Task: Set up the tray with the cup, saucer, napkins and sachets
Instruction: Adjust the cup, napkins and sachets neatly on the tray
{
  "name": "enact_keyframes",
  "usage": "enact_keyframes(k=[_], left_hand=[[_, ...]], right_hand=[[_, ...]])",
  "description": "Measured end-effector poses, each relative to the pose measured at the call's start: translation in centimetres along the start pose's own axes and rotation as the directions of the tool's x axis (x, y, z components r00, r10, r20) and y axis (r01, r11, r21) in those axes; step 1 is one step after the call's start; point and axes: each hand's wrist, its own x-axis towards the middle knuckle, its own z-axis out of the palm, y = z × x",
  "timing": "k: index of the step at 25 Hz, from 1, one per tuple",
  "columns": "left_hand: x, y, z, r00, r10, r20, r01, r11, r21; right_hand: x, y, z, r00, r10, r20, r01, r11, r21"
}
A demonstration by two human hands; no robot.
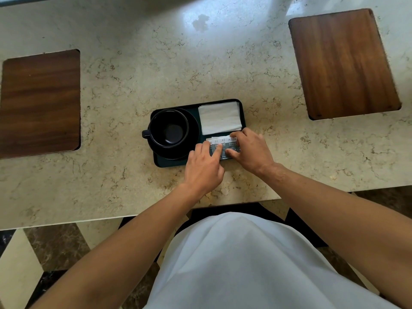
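Left hand: the left hand [204,165] lies over the near edge of the tray, fingers stretched out nearly straight, fingertips pressing on the sachets.
Right hand: the right hand [250,148] reaches in from the right, fingers bent down with their tips on the far right edge of the sachets, thumb on their near edge; whether it pinches them or only touches I cannot tell.
Sachets: the sachets [223,144] lie fanned in a row in the near right part of the tray, partly hidden by both hands.
Napkins: white napkins [219,118] lie flat in the far right part, just beyond the sachets.
Cup: black cup [168,128] stands upright on the saucer, handle pointing left.
Saucer: black saucer [191,123] sits in the tray's left half.
Tray: dark tray [169,162] rests on the marble surface [133,63], near its front edge.
Around: one wooden board [40,103] set into the surface far left, another wooden panel [343,63] far right, both well apart from the tray.
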Motion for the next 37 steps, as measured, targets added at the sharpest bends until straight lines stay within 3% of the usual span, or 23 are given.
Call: enact_keyframes(k=[12, 37], left_hand=[[0.0, -0.7, 0.4, 1.0, 0.027, 0.002, -0.027, 0.998, 0.051], [0.1, 0.5, 0.1, 0.997, 0.06, -0.048, -0.06, 0.998, -0.012]], right_hand=[[-0.1, -0.4, 0.1, 1.0, -0.012, -0.023, 0.012, 1.0, -0.018], [-0.7, 0.5, -0.8, 0.999, 0.021, -0.042, -0.02, 0.999, 0.039]])
